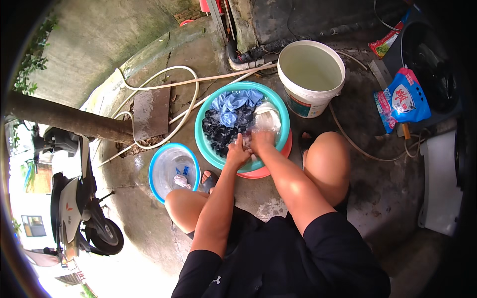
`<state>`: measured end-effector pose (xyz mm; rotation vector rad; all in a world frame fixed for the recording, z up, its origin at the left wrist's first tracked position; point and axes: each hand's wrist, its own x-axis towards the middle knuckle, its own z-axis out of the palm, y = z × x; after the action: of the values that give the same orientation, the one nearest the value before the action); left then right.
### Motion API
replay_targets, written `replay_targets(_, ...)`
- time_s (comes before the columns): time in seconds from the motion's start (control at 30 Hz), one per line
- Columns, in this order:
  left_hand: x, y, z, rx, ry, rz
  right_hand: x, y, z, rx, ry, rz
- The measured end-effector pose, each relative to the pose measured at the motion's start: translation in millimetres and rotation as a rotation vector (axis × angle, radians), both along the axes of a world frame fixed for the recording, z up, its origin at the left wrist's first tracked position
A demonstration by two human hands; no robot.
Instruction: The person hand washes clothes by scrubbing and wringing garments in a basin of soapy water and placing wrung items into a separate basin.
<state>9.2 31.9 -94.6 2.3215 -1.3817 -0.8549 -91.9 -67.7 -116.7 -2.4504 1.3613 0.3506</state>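
Both hands are in a teal plastic basin of soapy water and wet clothes. My left hand is at the basin's near side, against a pale pinkish wet cloth; its fingers are partly spread, and whether it grips the cloth is unclear. My right hand lies close to its right, fingers bent down into suds and hidden. Around them are a light blue garment at the far side, a dark garment to the left and a white cloth to the right. A red basin shows underneath.
A white bucket of water stands behind right. At left, a clear blue-rimmed basin holds clothespins and a small cloth. A hose loops over the concrete. Detergent bags are at right, a parked scooter far left.
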Motion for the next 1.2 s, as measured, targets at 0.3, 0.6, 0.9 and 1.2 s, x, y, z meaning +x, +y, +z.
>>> replay_targets(0.3, 26, -10, 3, 0.038, 1.221, 0.672, 15, 24, 19, 0.258, -0.61, -0.302)
replay_targets(0.6, 75, -6, -56, -0.924, 1.743, 0.211, 40, 93, 149, -0.248, -1.214, 0.027)
replay_targets(0.9, 15, -22, 29, -0.488, 1.344, 0.873, 13, 45, 95, -0.124, -0.956, -0.077)
replay_targets(1.2, 71, -4, 33, -0.475, -0.082, 0.623, -3, -60, 53, -0.33, -0.323, -0.174)
